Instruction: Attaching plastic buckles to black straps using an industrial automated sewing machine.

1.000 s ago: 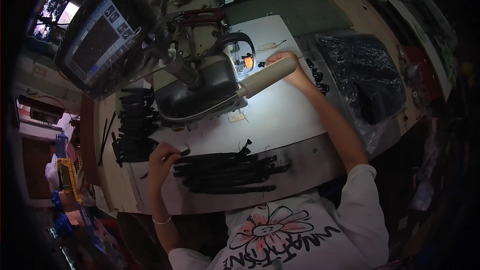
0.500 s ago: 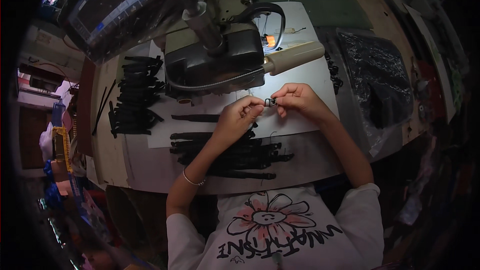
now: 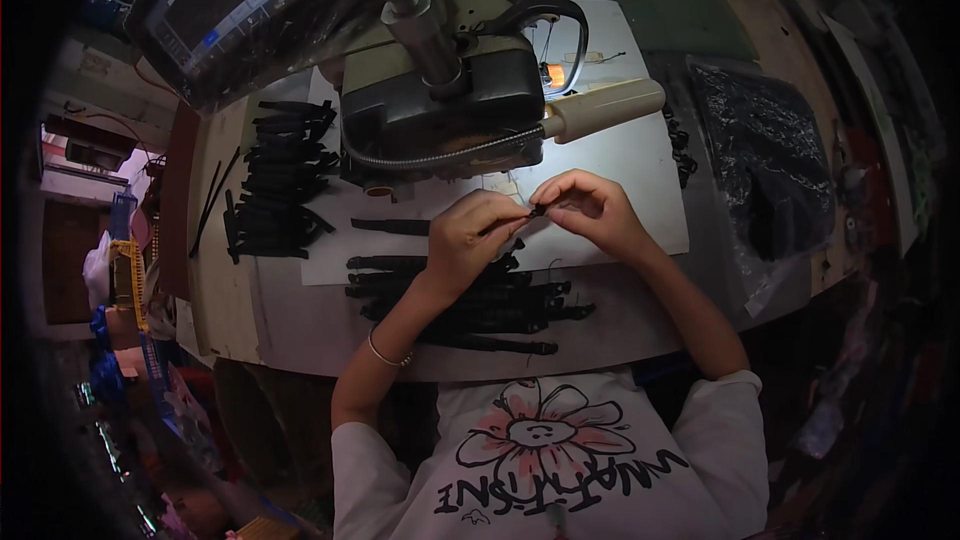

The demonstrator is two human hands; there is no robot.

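Observation:
In front of the sewing machine head (image 3: 440, 110), my two hands meet over the white work surface. The fingertips of my left hand (image 3: 466, 238) and my right hand (image 3: 598, 214) pinch a small black buckle (image 3: 538, 211) from both sides. The fingers cover most of it. A black strap (image 3: 388, 226) runs left from behind my left hand; whether it is held or just lies there I cannot tell. Below my hands lies a loose pile of black straps (image 3: 480, 303) with loose thread ends.
A thick stack of black straps (image 3: 285, 185) lies left of the machine. A tilted screen (image 3: 225, 15) stands at the upper left. A cream-coloured lamp (image 3: 607, 110) juts out right of the machine head. Small black buckles (image 3: 682, 145) and a clear plastic bag (image 3: 765, 155) lie farther right.
The buckle has turned between my fingers: its opening showed before, and now only a dark bit is visible. My hands have drawn closer together. The whole view has shifted slightly.

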